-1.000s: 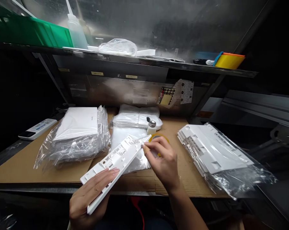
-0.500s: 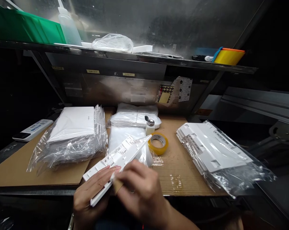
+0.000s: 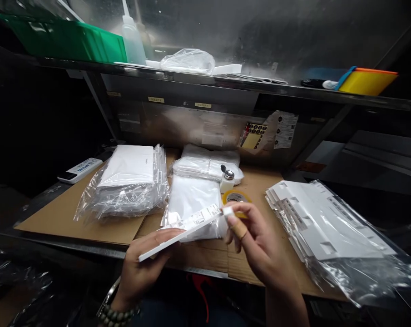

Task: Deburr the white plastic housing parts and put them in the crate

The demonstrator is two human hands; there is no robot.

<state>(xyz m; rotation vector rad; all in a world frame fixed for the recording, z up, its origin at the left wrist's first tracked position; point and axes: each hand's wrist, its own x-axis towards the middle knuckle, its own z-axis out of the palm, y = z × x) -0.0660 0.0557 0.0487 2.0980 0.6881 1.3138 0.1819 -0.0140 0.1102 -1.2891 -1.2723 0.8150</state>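
Observation:
My left hand (image 3: 147, 256) grips a white plastic panel (image 3: 191, 230) by its near left end, fingers over the top and thumb below. The panel is tilted, its thin edge facing me and its ribbed side only partly seen. At the panel's far right end, my right hand (image 3: 263, 245) pinches a small white pad (image 3: 228, 212) between thumb and index finger; its exact kind is unclear. A tan wrap (image 3: 238, 228) covers part of that thumb. Behind the panel lie flat clear plastic bags (image 3: 195, 193). Partly hidden by my right hand is a yellow tape roll (image 3: 235, 195).
Bagged white panels (image 3: 130, 168) are stacked at left, more bagged panels (image 3: 331, 218) at right. A pump bottle (image 3: 227, 183) stands before a bundle of bags (image 3: 208, 161). Cardboard (image 3: 99, 227) covers the bench. A shelf above bears a green bin (image 3: 76, 43) and a yellow container (image 3: 368, 81).
My right hand has moved from the panel's near part, beside my left fingers, to its far right end. The panel is now turned more edge-on. The whole view has shifted.

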